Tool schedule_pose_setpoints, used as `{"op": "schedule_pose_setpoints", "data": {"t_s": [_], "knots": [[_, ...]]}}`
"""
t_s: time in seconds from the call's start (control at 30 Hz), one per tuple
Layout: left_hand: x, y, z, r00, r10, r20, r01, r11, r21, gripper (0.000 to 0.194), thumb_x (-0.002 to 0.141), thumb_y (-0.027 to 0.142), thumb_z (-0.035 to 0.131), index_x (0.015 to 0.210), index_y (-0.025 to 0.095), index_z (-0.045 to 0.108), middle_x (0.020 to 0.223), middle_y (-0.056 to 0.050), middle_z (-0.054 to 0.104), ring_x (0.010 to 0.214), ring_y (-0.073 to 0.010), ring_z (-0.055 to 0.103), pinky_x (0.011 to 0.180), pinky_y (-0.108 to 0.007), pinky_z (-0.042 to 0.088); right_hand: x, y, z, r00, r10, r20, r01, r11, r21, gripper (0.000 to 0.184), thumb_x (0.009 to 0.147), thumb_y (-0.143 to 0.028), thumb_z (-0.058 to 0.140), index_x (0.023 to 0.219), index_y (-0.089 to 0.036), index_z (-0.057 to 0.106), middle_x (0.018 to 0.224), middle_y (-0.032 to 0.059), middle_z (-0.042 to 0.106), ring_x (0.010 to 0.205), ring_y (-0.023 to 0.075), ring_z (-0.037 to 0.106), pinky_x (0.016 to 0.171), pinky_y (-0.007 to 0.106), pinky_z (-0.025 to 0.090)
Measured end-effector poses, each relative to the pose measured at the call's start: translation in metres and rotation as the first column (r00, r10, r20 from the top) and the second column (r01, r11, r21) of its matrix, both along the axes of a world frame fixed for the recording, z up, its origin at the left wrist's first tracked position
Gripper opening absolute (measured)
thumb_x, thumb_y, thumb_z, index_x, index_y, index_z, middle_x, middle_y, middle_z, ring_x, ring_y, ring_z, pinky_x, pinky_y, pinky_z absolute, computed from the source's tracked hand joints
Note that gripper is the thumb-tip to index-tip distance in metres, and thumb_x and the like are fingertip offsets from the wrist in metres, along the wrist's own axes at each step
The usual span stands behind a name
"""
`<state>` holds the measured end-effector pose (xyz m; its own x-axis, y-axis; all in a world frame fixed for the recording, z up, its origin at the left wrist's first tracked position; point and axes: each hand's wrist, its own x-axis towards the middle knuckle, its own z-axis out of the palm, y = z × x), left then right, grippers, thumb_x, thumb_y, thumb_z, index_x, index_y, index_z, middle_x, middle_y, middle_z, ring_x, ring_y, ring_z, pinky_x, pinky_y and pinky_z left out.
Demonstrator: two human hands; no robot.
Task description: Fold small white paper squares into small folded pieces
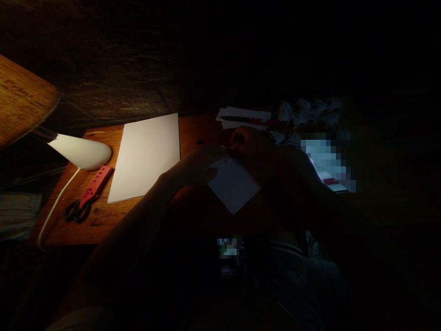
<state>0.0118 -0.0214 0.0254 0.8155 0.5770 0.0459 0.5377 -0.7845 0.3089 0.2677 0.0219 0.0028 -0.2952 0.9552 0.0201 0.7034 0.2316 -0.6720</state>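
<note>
A small white sheet of paper [234, 187] lies turned with one corner towards me, in dim light. My left hand [201, 164] grips its left edge, the thumb bent at the side. My right hand [253, 141] is closed at the sheet's far end, fingers curled and pinched together near the top corner. A small fold or crease shows on the paper between the hands. Shadow hides most of the right fingers and the sheet's right edge.
Left on the wooden table stand a lamp [82, 151], red-sheathed scissors [92, 191] and a large white paper sheet [148, 156]. Behind my hands, a knife [241, 120] rests on white paper pieces [253, 113]. Crumpled or folded paper shapes [306, 112] and a blurred-out bright screen [325, 158] are at right.
</note>
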Motion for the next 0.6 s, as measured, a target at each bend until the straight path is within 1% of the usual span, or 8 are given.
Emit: {"op": "schedule_pose_setpoints", "data": {"t_s": [0.07, 0.17, 0.3, 0.4, 0.5, 0.6], "knots": [[0.001, 0.0, 0.0, 1.0, -0.009, 0.005, 0.009, 1.0, 0.017, 0.062, 0.097, 0.011, 0.066, 0.157, 0.023, 0.073, 0.162, -0.013, 0.074, 0.15, -0.0336, 0.072, 0.128, -0.052, 0.06, 0.0, 0.0, 0.002, 1.0, 0.007, -0.006, -0.007, 1.0, -0.011, 0.016, 0.088, -0.015, 0.083, 0.103, -0.02, 0.083, 0.119, 0.0084, 0.087, 0.106, 0.0256, 0.075, 0.092, 0.035, 0.055], [0.001, 0.0, -0.002, 0.999, -0.025, 0.034, 0.024, 0.999, 0.039, 0.058, 0.097, 0.009, 0.065, 0.153, 0.021, 0.076, 0.163, -0.013, 0.073, 0.152, -0.0334, 0.071, 0.128, -0.051, 0.06, 0.0, 0.0, 0.002, 1.0, -0.003, -0.025, 0.003, 1.0, -0.02, 0.016, 0.088, -0.018, 0.085, 0.103, -0.021, 0.082, 0.116, 0.008, 0.086, 0.105, 0.0253, 0.075, 0.092, 0.035, 0.055], [-0.001, 0.004, -0.005, 0.998, -0.035, 0.043, 0.035, 0.999, 0.011, 0.059, 0.097, 0.009, 0.066, 0.153, 0.022, 0.076, 0.158, -0.013, 0.077, 0.149, -0.0322, 0.073, 0.126, -0.051, 0.062, -0.003, -0.001, 0.0, 0.999, -0.022, -0.042, 0.021, 1.0, -0.014, 0.017, 0.087, -0.026, 0.092, 0.1, -0.02, 0.081, 0.111, 0.0083, 0.085, 0.1, 0.0238, 0.074, 0.086, 0.034, 0.052], [-0.002, 0.006, -0.007, 0.998, -0.029, 0.063, 0.029, 1.0, 0.003, 0.06, 0.097, 0.009, 0.069, 0.154, 0.024, 0.077, 0.159, -0.013, 0.077, 0.15, -0.0333, 0.073, 0.127, -0.054, 0.062, -0.004, -0.002, 0.001, 0.999, -0.022, -0.046, 0.021, 0.999, -0.024, 0.021, 0.087, -0.03, 0.094, 0.099, -0.02, 0.08, 0.11, 0.0076, 0.085, 0.097, 0.0221, 0.072, 0.083, 0.033, 0.05], [-0.004, 0.008, -0.008, 0.995, -0.056, 0.081, 0.057, 0.998, -0.009, 0.056, 0.099, 0.009, 0.068, 0.151, 0.024, 0.08, 0.156, -0.013, 0.078, 0.148, -0.0329, 0.074, 0.127, -0.055, 0.062, -0.003, -0.002, 0.004, 0.999, -0.006, -0.043, 0.004, 0.999, -0.04, 0.024, 0.085, -0.032, 0.096, 0.099, -0.021, 0.08, 0.11, 0.0063, 0.085, 0.095, 0.0209, 0.072, 0.082, 0.032, 0.049], [-0.006, 0.011, -0.011, 0.994, -0.07, 0.081, 0.073, 0.997, -0.027, 0.052, 0.1, 0.009, 0.068, 0.148, 0.023, 0.082, 0.157, -0.013, 0.078, 0.15, -0.0321, 0.073, 0.129, -0.054, 0.061, 0.0, -0.004, 0.009, 0.998, 0.025, -0.057, -0.028, 0.998, -0.052, 0.031, 0.082, -0.037, 0.099, 0.1, -0.021, 0.079, 0.111, 0.0066, 0.085, 0.095, 0.0213, 0.072, 0.082, 0.032, 0.05]]}}
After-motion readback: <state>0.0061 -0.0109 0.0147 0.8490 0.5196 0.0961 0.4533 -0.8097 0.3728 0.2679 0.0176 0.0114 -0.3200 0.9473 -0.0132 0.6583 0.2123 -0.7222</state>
